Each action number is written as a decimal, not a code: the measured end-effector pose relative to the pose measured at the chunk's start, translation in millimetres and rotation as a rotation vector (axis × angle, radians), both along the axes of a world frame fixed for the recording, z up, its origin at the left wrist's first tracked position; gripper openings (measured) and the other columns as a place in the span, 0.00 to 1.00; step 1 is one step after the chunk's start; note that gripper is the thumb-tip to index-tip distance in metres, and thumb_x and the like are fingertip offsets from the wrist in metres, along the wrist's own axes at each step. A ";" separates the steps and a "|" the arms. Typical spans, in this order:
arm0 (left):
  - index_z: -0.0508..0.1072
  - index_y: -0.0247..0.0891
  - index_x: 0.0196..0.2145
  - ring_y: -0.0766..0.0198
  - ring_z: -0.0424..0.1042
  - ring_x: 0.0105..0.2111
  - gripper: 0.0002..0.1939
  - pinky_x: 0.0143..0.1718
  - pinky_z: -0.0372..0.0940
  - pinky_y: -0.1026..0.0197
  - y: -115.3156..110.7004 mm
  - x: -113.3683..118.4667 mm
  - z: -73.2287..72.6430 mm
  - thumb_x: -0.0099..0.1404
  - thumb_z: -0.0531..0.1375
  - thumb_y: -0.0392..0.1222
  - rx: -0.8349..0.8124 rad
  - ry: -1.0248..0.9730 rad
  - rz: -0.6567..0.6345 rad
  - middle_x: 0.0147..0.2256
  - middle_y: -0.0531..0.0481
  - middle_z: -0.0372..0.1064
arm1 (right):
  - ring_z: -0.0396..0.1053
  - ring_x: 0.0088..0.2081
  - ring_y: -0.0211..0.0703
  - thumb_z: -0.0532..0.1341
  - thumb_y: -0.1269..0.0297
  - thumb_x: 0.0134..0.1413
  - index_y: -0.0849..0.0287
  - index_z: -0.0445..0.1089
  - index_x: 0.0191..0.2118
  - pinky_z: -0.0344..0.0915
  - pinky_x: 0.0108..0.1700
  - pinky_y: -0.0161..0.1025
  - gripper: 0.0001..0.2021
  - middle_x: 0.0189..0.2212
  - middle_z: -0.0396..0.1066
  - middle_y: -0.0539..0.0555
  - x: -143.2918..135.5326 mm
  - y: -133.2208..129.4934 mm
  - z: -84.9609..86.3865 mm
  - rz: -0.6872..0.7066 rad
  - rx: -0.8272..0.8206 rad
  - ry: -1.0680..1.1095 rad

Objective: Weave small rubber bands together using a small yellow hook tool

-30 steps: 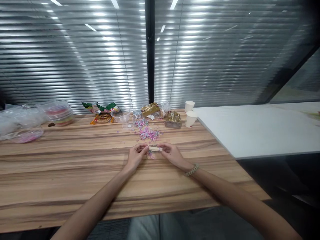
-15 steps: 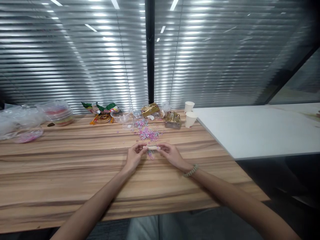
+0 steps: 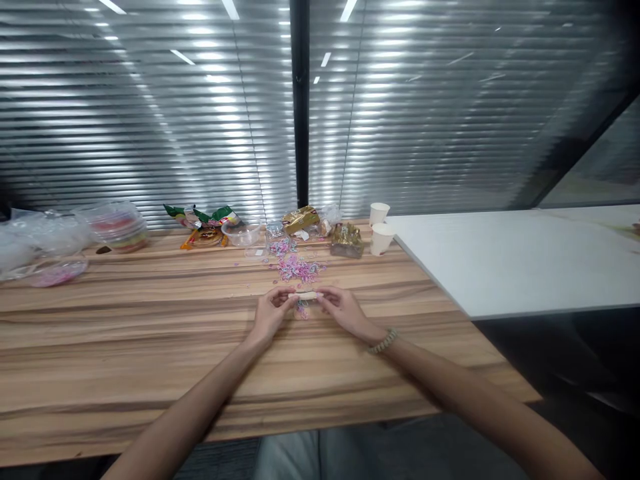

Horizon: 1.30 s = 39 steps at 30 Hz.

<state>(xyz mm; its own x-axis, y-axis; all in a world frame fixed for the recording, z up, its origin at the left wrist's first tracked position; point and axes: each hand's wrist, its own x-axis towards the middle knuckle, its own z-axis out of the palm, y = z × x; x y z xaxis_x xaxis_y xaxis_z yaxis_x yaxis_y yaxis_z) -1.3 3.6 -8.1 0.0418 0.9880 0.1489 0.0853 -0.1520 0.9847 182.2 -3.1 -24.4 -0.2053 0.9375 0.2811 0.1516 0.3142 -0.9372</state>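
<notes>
The table's near edge runs this side of the grip, well apart from it. Our left hand and right hand pinch a pale stick between them, one end each. Wood grain stretches wide leftward; rightward, the top stops at a slanting edge. Pink bits heap just beyond. Farther, gold wrappers carry print too small to read; blinds rise behind.

The stick you have is slim, straight and pale cream. It lies crosswise in front of you, nearly level, spanning your left hand and your right hand; its surface detail is too small to make out.
</notes>
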 end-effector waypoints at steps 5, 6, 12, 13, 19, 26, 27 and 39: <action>0.73 0.33 0.32 0.62 0.70 0.31 0.15 0.35 0.63 0.62 0.6 0.0 -1.5 0.47 0.64 0.45 0.001 0.009 0.003 0.30 0.46 0.72 | 0.67 0.31 0.38 0.56 0.61 0.51 0.65 0.67 0.42 0.65 0.30 0.34 0.15 0.36 0.69 0.58 -0.5 -0.6 1.4 0.001 -0.010 0.016; 0.73 0.33 0.32 0.61 0.70 0.31 0.15 0.35 0.63 0.62 0.9 -0.2 -2.3 0.47 0.64 0.45 0.003 0.011 0.001 0.31 0.46 0.72 | 0.67 0.30 0.38 0.56 0.61 0.51 0.65 0.67 0.42 0.65 0.30 0.34 0.15 0.35 0.69 0.57 -0.5 -0.6 1.5 0.001 -0.010 0.016; 0.73 0.33 0.32 0.61 0.70 0.31 0.16 0.34 0.64 0.62 2.1 -1.1 -4.8 0.48 0.64 0.46 0.008 0.012 -0.010 0.30 0.46 0.72 | 0.65 0.26 0.35 0.55 0.61 0.52 0.64 0.67 0.43 0.64 0.29 0.33 0.15 0.34 0.69 0.56 0.2 0.1 -0.6 0.014 -0.005 0.007; 0.73 0.33 0.32 0.61 0.70 0.31 0.15 0.34 0.64 0.62 1.9 -1.0 -4.3 0.48 0.64 0.46 0.008 0.013 -0.008 0.30 0.46 0.72 | 0.65 0.26 0.35 0.55 0.61 0.53 0.64 0.66 0.43 0.64 0.29 0.33 0.15 0.34 0.69 0.56 0.3 0.1 -0.8 0.015 -0.006 0.006; 0.73 0.33 0.31 0.62 0.70 0.30 0.15 0.34 0.63 0.63 -0.9 0.5 2.2 0.47 0.64 0.45 -0.017 -0.015 0.010 0.29 0.47 0.72 | 0.66 0.29 0.37 0.55 0.61 0.52 0.65 0.67 0.43 0.64 0.30 0.34 0.15 0.34 0.70 0.57 -0.8 -2.3 4.0 0.021 -0.026 0.015; 0.73 0.33 0.32 0.62 0.70 0.31 0.15 0.34 0.63 0.63 0.3 -0.4 0.7 0.48 0.64 0.45 -0.007 -0.026 0.010 0.30 0.47 0.72 | 0.66 0.26 0.35 0.55 0.61 0.53 0.63 0.68 0.43 0.63 0.30 0.33 0.15 0.32 0.70 0.54 0.1 -4.9 11.5 0.018 -0.037 -0.033; 0.73 0.33 0.32 0.62 0.70 0.31 0.15 0.35 0.63 0.63 0.9 -0.8 -0.4 0.48 0.64 0.45 -0.004 -0.024 0.008 0.30 0.47 0.72 | 0.66 0.26 0.35 0.55 0.60 0.54 0.63 0.68 0.43 0.63 0.30 0.33 0.15 0.32 0.70 0.54 0.3 -4.7 11.2 0.019 -0.033 -0.040; 0.73 0.33 0.31 0.62 0.70 0.30 0.15 0.34 0.64 0.63 -0.8 0.2 2.4 0.47 0.64 0.46 -0.008 -0.016 0.018 0.30 0.46 0.72 | 0.66 0.27 0.36 0.55 0.58 0.54 0.62 0.68 0.44 0.64 0.30 0.34 0.16 0.34 0.71 0.55 2.3 -0.5 2.3 0.021 -0.006 -0.067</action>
<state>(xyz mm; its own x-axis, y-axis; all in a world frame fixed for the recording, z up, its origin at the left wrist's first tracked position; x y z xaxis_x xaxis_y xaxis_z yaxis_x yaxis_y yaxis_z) -1.2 2.9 -5.7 0.0218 0.9897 0.1418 0.0725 -0.1430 0.9871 184.5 -3.6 -22.1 -0.2434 0.9342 0.2609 0.2069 0.3128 -0.9270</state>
